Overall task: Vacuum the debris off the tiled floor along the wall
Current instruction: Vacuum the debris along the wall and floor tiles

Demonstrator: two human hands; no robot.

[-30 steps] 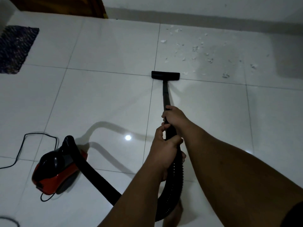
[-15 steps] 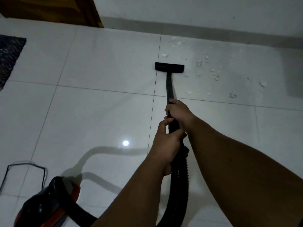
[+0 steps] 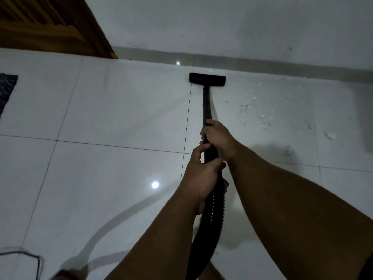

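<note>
At far left, a dark woven mat (image 3: 7, 91) is cut by the frame edge, and a brown slatted wooden door (image 3: 46, 25) stands at the upper left. Low on that side a thin black cord (image 3: 30, 256) loops over the glossy white tiled floor (image 3: 111, 110), whose large square tiles are split by thin dark grout lines. Near centre, the left hand (image 3: 200, 176) wraps its fingers round the black wand (image 3: 206, 106) where the ribbed, corrugated hose (image 3: 212, 215) joins it. Just ahead, the right hand (image 3: 217, 136) grips the smooth rigid tube. The wand's long axis runs straight away from the person toward the wall (image 3: 222, 23), ending in a flat, rectangular black floor nozzle (image 3: 207, 79) set crosswise, parallel to the grey skirting (image 3: 262, 64) and close to it. To the right of the wand, small white crumbly debris (image 3: 262, 116) lies scattered on the tiles, apart from the nozzle.
</note>
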